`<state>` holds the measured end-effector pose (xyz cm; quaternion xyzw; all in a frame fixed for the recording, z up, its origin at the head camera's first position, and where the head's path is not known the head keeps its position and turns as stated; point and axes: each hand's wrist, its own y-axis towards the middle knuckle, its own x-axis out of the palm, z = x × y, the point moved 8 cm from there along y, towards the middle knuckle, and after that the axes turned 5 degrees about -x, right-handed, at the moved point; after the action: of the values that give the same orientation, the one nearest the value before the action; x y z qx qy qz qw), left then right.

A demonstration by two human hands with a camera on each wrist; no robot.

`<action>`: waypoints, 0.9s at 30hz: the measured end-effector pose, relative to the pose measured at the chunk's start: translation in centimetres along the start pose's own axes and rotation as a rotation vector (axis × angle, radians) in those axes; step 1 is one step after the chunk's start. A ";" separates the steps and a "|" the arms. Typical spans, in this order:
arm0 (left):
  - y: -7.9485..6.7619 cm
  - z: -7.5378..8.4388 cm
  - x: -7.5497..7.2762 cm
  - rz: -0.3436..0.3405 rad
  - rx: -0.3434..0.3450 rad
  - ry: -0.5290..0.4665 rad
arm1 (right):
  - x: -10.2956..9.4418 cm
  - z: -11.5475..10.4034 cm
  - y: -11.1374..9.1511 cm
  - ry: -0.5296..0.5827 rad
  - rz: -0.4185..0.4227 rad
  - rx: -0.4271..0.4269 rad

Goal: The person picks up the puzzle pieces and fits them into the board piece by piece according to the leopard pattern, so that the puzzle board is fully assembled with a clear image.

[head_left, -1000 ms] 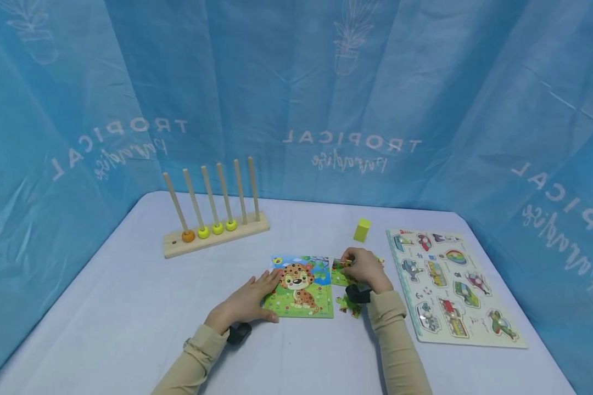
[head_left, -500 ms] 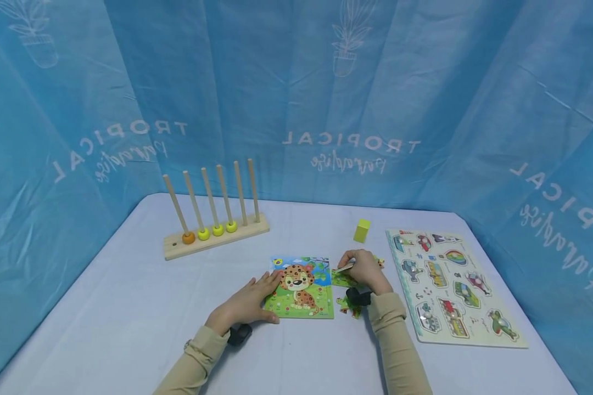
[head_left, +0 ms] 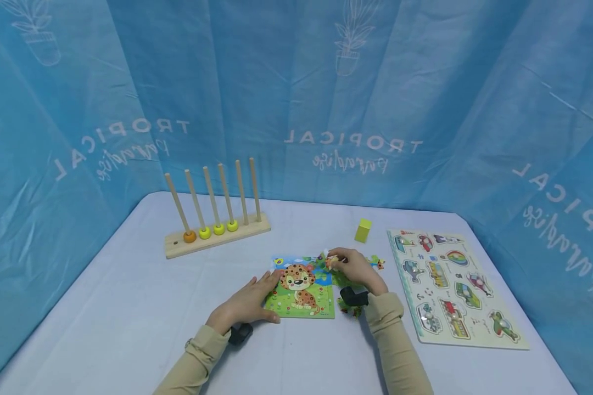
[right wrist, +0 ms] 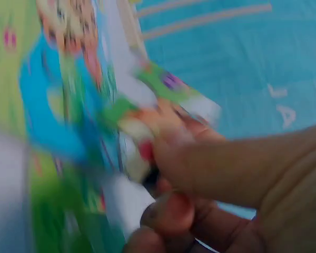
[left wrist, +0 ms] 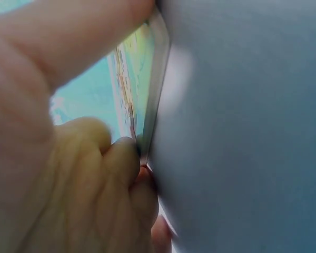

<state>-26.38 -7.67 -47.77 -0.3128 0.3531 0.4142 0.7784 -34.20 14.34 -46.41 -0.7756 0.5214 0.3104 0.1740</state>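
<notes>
Currently I see the right hand [head_left: 354, 269] pinching a puzzle piece [right wrist: 134, 142], apparently over the far right corner of the leopard puzzle [head_left: 300, 296]; the left hand [head_left: 249, 300], fingers outstretched, touches its left edge.

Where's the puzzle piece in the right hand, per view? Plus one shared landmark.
Head: puzzle piece in right hand, below and right of centre.
Left wrist: not visible.
Right wrist: around the middle, blurred.
Landmark: leopard puzzle; lower middle in head, edge-on upper middle in left wrist, upper left in right wrist.
</notes>
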 end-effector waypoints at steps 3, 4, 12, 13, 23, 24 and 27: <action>-0.1 -0.1 -0.2 0.008 -0.006 -0.015 | 1.8 -1.5 0.4 0.020 -0.061 -0.042; -0.1 -0.1 -0.2 0.006 -0.009 -0.013 | 2.5 -1.9 0.5 0.026 -0.080 -0.047; -0.1 -0.2 -0.1 0.004 -0.002 -0.014 | 6.6 -3.9 1.0 -0.004 -0.173 -0.042; 0.0 -0.1 -0.1 0.006 0.006 -0.017 | 6.7 -3.9 1.0 -0.016 -0.169 -0.032; -0.1 0.0 -0.1 -0.002 0.020 -0.011 | 6.3 -4.2 0.7 -0.054 -0.152 -0.041; -0.1 0.0 -0.1 -0.004 0.021 -0.014 | 6.5 -4.4 0.7 -0.053 -0.156 -0.048; -0.2 0.1 -0.1 -0.006 0.024 -0.022 | 7.3 -5.1 0.9 -0.078 -0.168 -0.066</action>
<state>-26.23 -7.75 -47.59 -0.2998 0.3484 0.4109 0.7873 -31.59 5.88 -47.40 -0.8093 0.4367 0.3418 0.1940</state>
